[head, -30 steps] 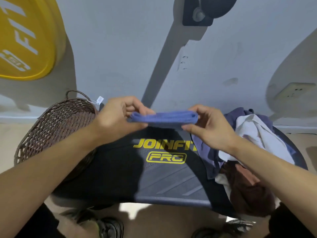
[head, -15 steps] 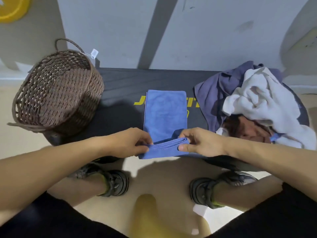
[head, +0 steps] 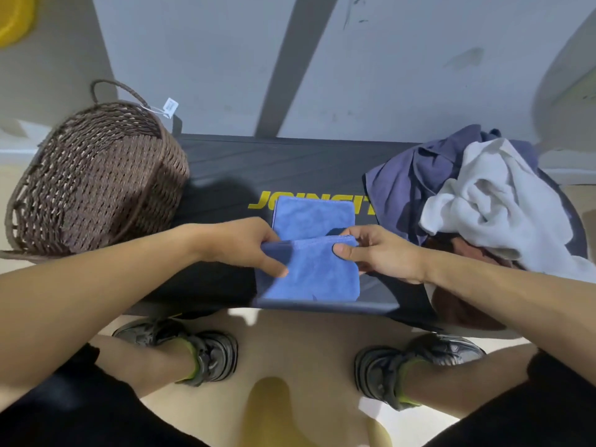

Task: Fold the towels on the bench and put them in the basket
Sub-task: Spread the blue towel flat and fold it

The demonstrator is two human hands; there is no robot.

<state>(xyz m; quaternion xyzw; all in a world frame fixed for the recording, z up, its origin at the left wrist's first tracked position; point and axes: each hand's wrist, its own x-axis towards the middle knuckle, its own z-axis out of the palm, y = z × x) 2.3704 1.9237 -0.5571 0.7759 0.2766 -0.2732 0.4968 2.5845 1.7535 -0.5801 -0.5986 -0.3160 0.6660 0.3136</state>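
Observation:
A blue towel [head: 312, 272] lies on the black bench [head: 264, 169], its near half lifted and folded up over the far half. My left hand [head: 248, 246] pinches the raised edge at the towel's left corner. My right hand [head: 377, 256] pinches the same edge at the right corner. A brown woven basket [head: 96, 179] stands on the bench's left end; nothing shows inside it. A pile of unfolded towels, purple [head: 409, 185], white [head: 493, 204] and dark brown [head: 458, 304], sits on the right end.
A grey wall [head: 225, 59] rises right behind the bench. My two shoes [head: 206, 356] stand on the beige floor in front of it. A white tag [head: 170, 106] hangs from the basket's handle.
The towel came down from mid-air onto the bench and was laid out long. Both hands have since lifted its near edge and carried it away from me over the far half.

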